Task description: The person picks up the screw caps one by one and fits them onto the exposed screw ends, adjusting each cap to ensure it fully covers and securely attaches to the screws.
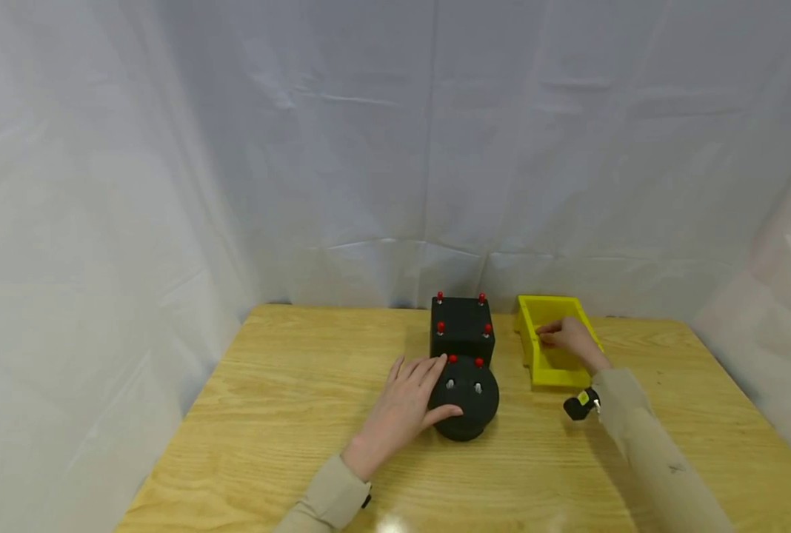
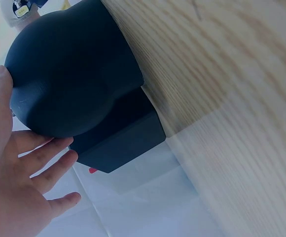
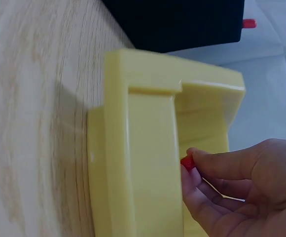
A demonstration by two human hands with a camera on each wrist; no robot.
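Desk [image 1: 269, 414]: light wood grain, backed by white sheeting. All items sit toward its far edge, right of centre.

Black fixture: a square block [image 1: 462, 329] near the far edge, with a round black housing [image 1: 465, 403] directly in front of it on the near side, apparently touching. Red-capped pins stand at the block's corners and two on the housing.

Yellow tray [image 1: 532, 355]: just beside the block, toward the far right of the desk, open side up.

Left hand [image 1: 405, 407]: fingers spread and straight, laid against the housing's left flank, thumb on its near side. It steadies, it does not clamp.

Right hand [image 3: 236, 190]: inside the tray, thumb and forefinger pinching a small red pin [image 3: 187, 162] close against the tray's inner wall.

Assessment: the step in hand appears to be lifting one pin out of the tray. Recommended: keep the pinch on the cap, lift straight up clear of the wall before travelling, and hold the left hand flat so the housing does not shift.
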